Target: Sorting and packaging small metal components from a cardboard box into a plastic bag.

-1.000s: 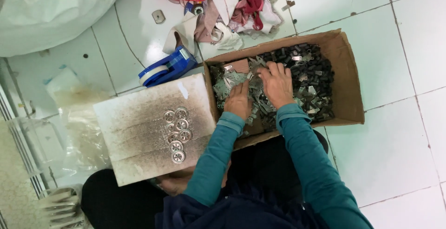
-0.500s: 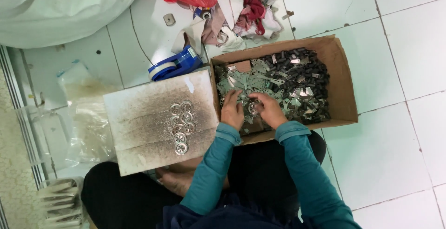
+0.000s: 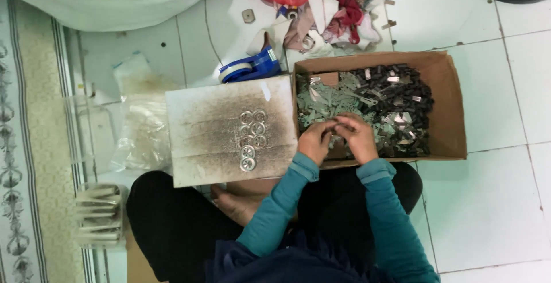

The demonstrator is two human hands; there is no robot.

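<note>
Head view: left hand [image 3: 315, 141] and right hand [image 3: 357, 137] pinch a small metal piece together over the brown cardboard box [image 3: 453, 111]; fumbled, it could vanish among the loose grey parts [image 3: 396, 111].

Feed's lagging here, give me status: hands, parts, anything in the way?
Left hand and right hand together over cardboard box, pinching a small metal part; grip hidden by fingers. Finished rings lie on scorched board. Nothing blocking.

Cardboard box [image 3: 450, 108] on floor [image 3: 488, 202] at 2 o'clock of person's lap, small parts [image 3: 396, 108] inside. Left hand [image 3: 314, 141] and right hand [image 3: 357, 136] touching, over box's near edge. Board [image 3: 212, 131] at box's 9 o'clock, rings [image 3: 251, 139] on it. Tape dispenser [image 3: 249, 68] at board's 12 o'clock.
</note>
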